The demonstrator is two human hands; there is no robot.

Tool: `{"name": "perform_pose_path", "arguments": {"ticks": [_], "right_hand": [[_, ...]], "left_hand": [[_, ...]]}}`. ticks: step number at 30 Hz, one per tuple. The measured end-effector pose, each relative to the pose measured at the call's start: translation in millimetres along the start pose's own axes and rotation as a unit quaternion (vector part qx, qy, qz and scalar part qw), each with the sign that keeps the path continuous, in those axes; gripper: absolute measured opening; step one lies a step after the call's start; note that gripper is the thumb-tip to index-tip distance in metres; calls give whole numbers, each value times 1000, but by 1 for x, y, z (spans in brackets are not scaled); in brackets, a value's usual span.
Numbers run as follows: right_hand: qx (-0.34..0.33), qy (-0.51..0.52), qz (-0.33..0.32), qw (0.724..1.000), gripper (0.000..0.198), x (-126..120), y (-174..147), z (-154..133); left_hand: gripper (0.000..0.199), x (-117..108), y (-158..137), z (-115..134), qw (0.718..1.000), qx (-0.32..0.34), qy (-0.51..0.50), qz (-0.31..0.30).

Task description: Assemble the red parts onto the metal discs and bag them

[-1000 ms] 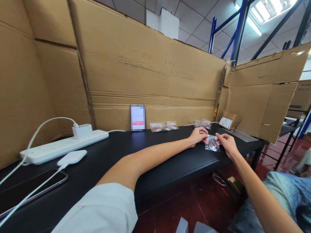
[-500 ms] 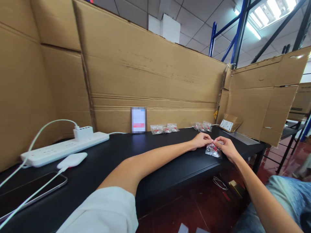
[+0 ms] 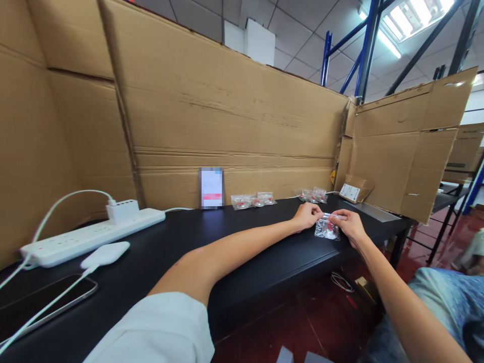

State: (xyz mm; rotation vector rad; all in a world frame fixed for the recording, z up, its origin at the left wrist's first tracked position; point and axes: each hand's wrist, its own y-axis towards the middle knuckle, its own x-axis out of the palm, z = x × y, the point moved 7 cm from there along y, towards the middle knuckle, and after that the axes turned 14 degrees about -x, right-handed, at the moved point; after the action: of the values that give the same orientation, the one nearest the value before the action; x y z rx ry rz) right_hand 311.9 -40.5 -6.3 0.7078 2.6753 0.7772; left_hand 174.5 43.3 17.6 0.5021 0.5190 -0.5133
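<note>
Phone [image 3: 26, 308] is laid at the near left of the table [image 3: 181, 234], with a power strip [image 3: 83, 242] set beyond it. Farther right, a screen [image 3: 212, 188] is stood upright by the far cardboard [image 3: 234, 111], followed by a row of clear packets [image 3: 242, 202]. By the left hand [image 3: 307, 217], thumb and fingers are brought nearly together at the upper left edge of a clear bag [image 3: 326, 229] with red bits inside. The bag is held between the hands, near the right part of the table. Its upper right edge is pinched by the right hand [image 3: 348, 224], fingers curled; how firmly cannot be told. To the far right, a parcel [image 3: 363, 189] is seen. The step in hand is judged to be work on the bag's top edge; a steady two-handed pinch seems called for.
</note>
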Motion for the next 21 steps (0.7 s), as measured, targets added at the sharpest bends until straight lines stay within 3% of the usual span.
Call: {"name": "perform_pose_path", "arguments": {"ticks": [7, 13, 16, 21], "right_hand": [[11, 33, 45, 998, 35, -3, -1, -1], [8, 31, 38, 999, 34, -5, 0, 3], [1, -1, 39, 999, 28, -9, 1, 5], [-10, -100, 13, 995, 19, -10, 0, 1]], "left_hand": [[17, -7, 1, -7, 1000, -14, 21, 5], [14, -26, -5, -13, 998, -3, 54, 13], [13, -59, 0, -26, 995, -24, 73, 60], [12, -145, 17, -57, 974, -165, 69, 137]]}}
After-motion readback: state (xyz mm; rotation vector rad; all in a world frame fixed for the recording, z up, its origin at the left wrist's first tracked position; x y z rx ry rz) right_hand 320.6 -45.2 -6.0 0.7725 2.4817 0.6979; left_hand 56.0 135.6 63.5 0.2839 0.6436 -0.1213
